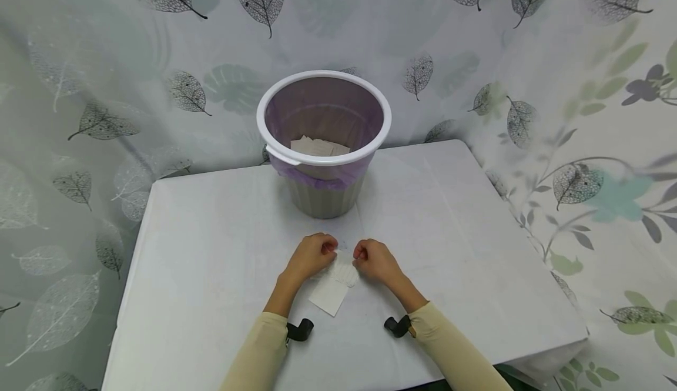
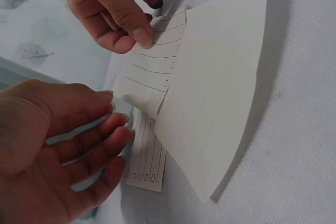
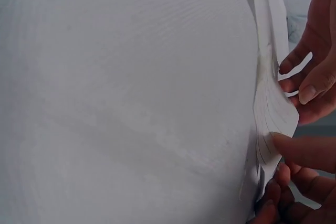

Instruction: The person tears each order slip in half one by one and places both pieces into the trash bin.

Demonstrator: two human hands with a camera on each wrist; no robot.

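Note:
Between the two hands is a white sheet of lined paper point(image 1: 328, 295) printed with rows of small boxes. My left hand point(image 1: 313, 256) pinches its edge; in the left wrist view the thumb and fingertips of this left hand point(image 2: 68, 145) meet the lined part. On the other side my right hand point(image 1: 376, 261) holds the lined part, its thumb laid on the printed face in the right wrist view. A wide plain flap point(image 2: 215, 77) stands bent up from the tablecloth. Below the left fingertips shows a lined strip point(image 2: 147, 161) with boxes along its end.
Beyond the hands stands a grey waste bin point(image 1: 324, 200) with a white rim and a purple liner bag. Pale paper pieces point(image 1: 319, 147) lie inside it. A white cloth covers the table point(image 1: 211, 250); leaf-patterned curtains point(image 1: 328, 26) hang behind and at both sides.

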